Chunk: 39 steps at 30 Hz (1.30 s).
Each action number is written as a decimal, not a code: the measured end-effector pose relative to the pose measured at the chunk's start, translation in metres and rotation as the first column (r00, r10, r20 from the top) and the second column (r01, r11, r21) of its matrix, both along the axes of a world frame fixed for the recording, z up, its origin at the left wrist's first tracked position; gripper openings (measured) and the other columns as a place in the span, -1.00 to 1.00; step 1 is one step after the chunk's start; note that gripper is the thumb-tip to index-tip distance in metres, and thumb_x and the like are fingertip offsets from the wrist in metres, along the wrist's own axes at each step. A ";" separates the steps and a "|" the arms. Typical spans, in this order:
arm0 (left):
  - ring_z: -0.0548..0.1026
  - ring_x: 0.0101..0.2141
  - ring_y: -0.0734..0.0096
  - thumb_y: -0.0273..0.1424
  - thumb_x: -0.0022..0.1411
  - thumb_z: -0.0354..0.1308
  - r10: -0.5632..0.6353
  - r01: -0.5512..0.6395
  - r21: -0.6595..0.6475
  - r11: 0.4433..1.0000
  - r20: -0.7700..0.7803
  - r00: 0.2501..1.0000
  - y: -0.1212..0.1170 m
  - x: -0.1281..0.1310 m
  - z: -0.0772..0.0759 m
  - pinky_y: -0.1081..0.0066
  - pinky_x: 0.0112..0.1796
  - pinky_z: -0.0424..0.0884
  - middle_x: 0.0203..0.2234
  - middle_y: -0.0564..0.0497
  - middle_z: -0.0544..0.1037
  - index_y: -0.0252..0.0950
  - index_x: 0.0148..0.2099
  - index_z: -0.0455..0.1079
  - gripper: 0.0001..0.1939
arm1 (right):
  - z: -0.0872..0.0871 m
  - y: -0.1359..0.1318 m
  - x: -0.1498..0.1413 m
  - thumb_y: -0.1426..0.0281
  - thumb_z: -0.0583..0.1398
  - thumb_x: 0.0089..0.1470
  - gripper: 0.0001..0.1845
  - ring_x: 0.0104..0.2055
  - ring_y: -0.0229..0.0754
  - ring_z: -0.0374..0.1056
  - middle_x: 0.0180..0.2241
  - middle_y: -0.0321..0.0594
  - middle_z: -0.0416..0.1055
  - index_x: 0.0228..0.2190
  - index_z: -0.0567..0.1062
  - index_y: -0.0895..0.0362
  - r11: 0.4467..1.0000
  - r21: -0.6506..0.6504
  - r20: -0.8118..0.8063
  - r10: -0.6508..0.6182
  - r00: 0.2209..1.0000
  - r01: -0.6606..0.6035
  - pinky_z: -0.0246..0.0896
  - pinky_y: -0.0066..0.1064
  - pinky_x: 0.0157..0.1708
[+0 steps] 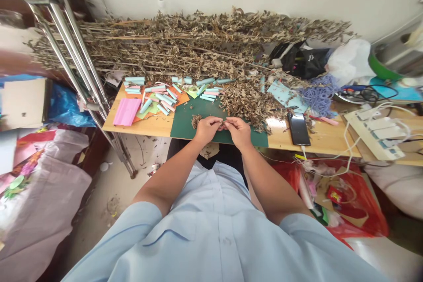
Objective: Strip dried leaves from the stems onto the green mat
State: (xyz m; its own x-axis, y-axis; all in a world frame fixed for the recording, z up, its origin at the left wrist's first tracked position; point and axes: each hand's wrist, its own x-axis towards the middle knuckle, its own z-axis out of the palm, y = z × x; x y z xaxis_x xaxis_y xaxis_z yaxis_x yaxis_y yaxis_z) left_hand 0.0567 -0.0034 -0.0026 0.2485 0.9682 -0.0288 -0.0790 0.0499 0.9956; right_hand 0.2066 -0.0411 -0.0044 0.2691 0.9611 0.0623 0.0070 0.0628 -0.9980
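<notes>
2 bare hands meet over a green cutting mat [198,116] on a wooden table [148,125]. the left hand [207,130] and right hand [238,133] are both closed into pinches, their fingertips [222,123] touching at a tiny brown scrap [224,126], too small to identify clearly, held above the mat's middle.

1 small heap of crushed dried leaves [196,120] lies on the mat just beside the left hand. 1 much larger heap of dried leaves [246,103] spills onto the mat's far edge, near the right hand. behind both lies 1 long bundle of dried leafy stems [185,44].

left of the mat are about 20 pale blue paper rolls [163,98], too jumbled to count exactly, and 1 stack of pink paper [127,111]. right of the mat lies 1 black smartphone [298,128].
</notes>
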 end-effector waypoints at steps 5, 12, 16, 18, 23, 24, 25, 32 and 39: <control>0.59 -0.40 0.43 -0.44 0.18 0.22 -0.011 0.018 0.070 0.997 -0.109 0.994 -0.002 0.000 0.005 0.42 -0.30 0.58 -0.35 -0.02 0.62 -0.32 -0.21 0.60 -0.85 | 0.003 0.000 -0.001 0.21 0.34 -0.03 -0.64 -0.38 -0.18 0.47 -0.33 -0.25 0.57 -0.17 0.55 0.06 1.000 0.000 0.017 -0.027 1.000 0.027 0.48 -0.22 -0.24; 0.57 -0.42 0.45 -0.50 0.16 0.19 -0.001 0.021 0.093 0.995 -0.212 0.977 -0.004 0.002 0.009 0.45 -0.32 0.53 -0.35 -0.02 0.61 -0.32 -0.24 0.58 -0.85 | 0.001 0.001 -0.004 0.19 0.30 -0.02 -0.68 -0.42 -0.22 0.41 -0.40 -0.30 0.50 -0.24 0.46 0.07 0.996 0.000 0.055 -0.091 0.994 0.091 0.43 -0.29 -0.30; 0.59 -0.42 0.42 -0.48 0.19 0.18 0.020 -0.011 0.049 0.999 -0.182 0.983 -0.005 0.004 0.012 0.43 -0.33 0.54 -0.36 -0.04 0.60 -0.34 -0.26 0.57 -0.87 | 0.003 0.000 -0.004 0.17 0.29 -0.01 -0.68 -0.42 -0.22 0.40 -0.39 -0.29 0.48 -0.25 0.42 0.06 0.988 0.005 0.092 -0.151 0.984 0.151 0.40 -0.31 -0.30; 0.60 -0.41 0.41 -0.48 0.19 0.19 0.026 -0.021 0.036 0.999 -0.154 0.988 -0.006 0.004 0.012 0.42 -0.33 0.56 -0.34 -0.04 0.60 -0.34 -0.28 0.56 -0.88 | 0.004 -0.001 -0.004 0.16 0.28 0.00 -0.68 -0.42 -0.22 0.40 -0.38 -0.28 0.48 -0.25 0.41 0.06 0.985 0.003 0.098 -0.173 0.980 0.174 0.40 -0.30 -0.29; 0.61 -0.43 0.41 -0.47 0.19 0.20 0.061 -0.062 -0.005 0.998 -0.101 0.993 -0.004 0.005 0.009 0.41 -0.33 0.59 -0.37 -0.03 0.59 -0.36 -0.27 0.54 -0.90 | 0.001 0.001 -0.001 0.19 0.28 0.00 -0.71 -0.42 -0.22 0.40 -0.39 -0.31 0.47 -0.27 0.40 0.06 0.971 0.018 0.057 -0.240 0.969 0.239 0.40 -0.30 -0.28; 0.61 -0.44 0.41 -0.46 0.20 0.21 0.075 -0.077 -0.027 0.997 -0.085 0.994 -0.003 0.005 0.008 0.40 -0.34 0.59 -0.39 -0.03 0.59 -0.37 -0.26 0.54 -0.90 | 0.000 0.002 0.000 0.19 0.28 0.00 -0.71 -0.43 -0.23 0.40 -0.39 -0.32 0.46 -0.27 0.40 0.06 0.964 0.028 0.028 -0.267 0.963 0.266 0.40 -0.30 -0.29; 0.61 -0.44 0.41 -0.45 0.20 0.21 0.086 -0.090 -0.047 0.995 -0.070 0.994 -0.003 0.006 0.007 0.40 -0.34 0.59 -0.40 -0.02 0.58 -0.37 -0.25 0.53 -0.90 | -0.001 0.003 0.001 0.19 0.28 0.00 -0.71 -0.43 -0.24 0.40 -0.39 -0.33 0.45 -0.27 0.40 0.06 0.957 0.035 -0.001 -0.287 0.958 0.287 0.39 -0.31 -0.30; 0.60 -0.44 0.44 -0.42 0.21 0.25 0.067 -0.071 -0.073 0.995 -0.059 0.996 0.000 0.005 0.006 0.44 -0.34 0.58 -0.38 -0.02 0.60 -0.36 -0.21 0.54 -0.88 | 0.013 -0.033 0.003 0.18 0.30 0.05 -0.73 -0.44 -0.22 0.41 -0.44 -0.34 0.45 -0.26 0.46 0.05 0.999 0.039 0.059 -0.028 0.998 0.026 0.37 -0.31 -0.34; 0.61 -0.41 0.45 -0.44 0.22 0.25 0.031 -0.033 -0.076 0.997 -0.030 0.999 0.000 0.004 0.005 0.43 -0.30 0.58 -0.36 -0.03 0.62 -0.37 -0.17 0.55 -0.86 | 0.028 -0.068 0.003 0.16 0.32 0.07 -0.76 -0.44 -0.19 0.39 -0.33 -0.23 0.57 -0.24 0.59 -0.01 0.970 -0.046 0.407 0.237 0.882 -0.240 0.37 -0.30 -0.37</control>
State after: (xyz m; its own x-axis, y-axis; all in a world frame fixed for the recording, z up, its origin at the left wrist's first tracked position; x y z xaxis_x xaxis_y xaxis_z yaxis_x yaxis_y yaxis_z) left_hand 0.0607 -0.0031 0.0024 0.2152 0.9704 -0.1095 -0.0531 0.1236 0.9909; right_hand 0.2099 -0.1094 0.0233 -0.0184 0.9923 0.1221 0.3961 0.1194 -0.9104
